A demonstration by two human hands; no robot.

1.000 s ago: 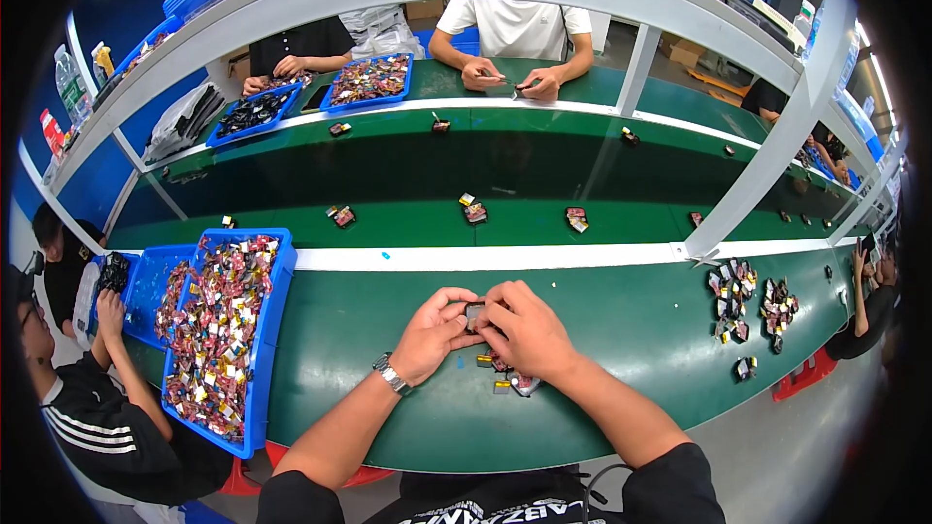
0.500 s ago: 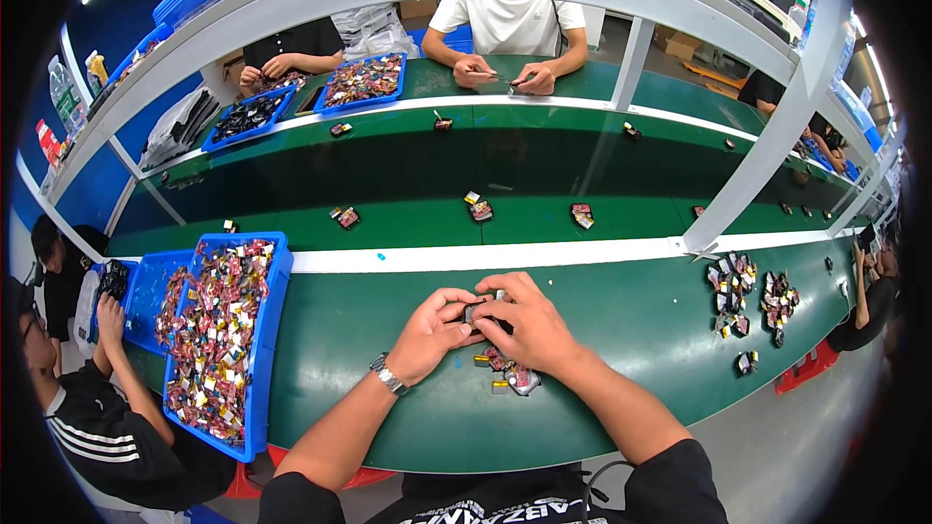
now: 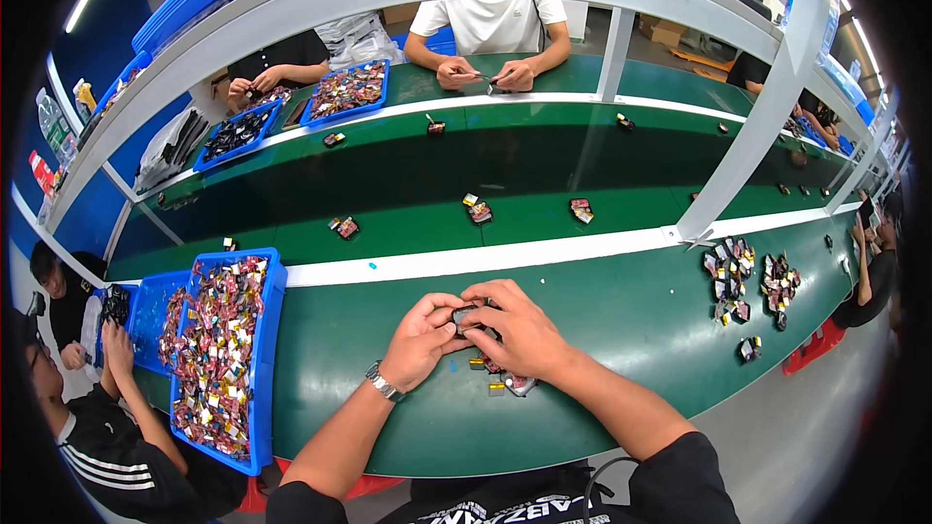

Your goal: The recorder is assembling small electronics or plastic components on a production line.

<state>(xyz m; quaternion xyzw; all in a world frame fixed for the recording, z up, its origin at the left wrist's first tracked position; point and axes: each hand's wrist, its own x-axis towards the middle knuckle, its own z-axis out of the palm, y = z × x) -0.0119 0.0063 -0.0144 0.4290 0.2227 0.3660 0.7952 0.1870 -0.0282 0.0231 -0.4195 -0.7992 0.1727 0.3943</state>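
Note:
Between my fingertips, over the green table, is a small black casing (image 3: 464,314). My left hand (image 3: 417,342) pinches it from the left side. Curled over it from the right, my right hand (image 3: 524,332) has its thumb and fingers on the casing and covers much of it. Just below my right hand lie a few small electronic parts, among them a yellow-and-silver block (image 3: 497,389) and a dark, shiny casing (image 3: 521,386), partly hidden by the hand.
A blue tray (image 3: 277,330) heaped with small red, white and yellow parts stands at left. Several assembled units (image 3: 730,281) lie grouped at right. Beyond a white rail (image 3: 388,269), more units (image 3: 478,210) sit on a green belt. Co-workers sit opposite and at both sides.
The whole view has shifted a little. My hands stay together on the casing, and the fingers of my right hand have moved slightly, so more of the casing shows.

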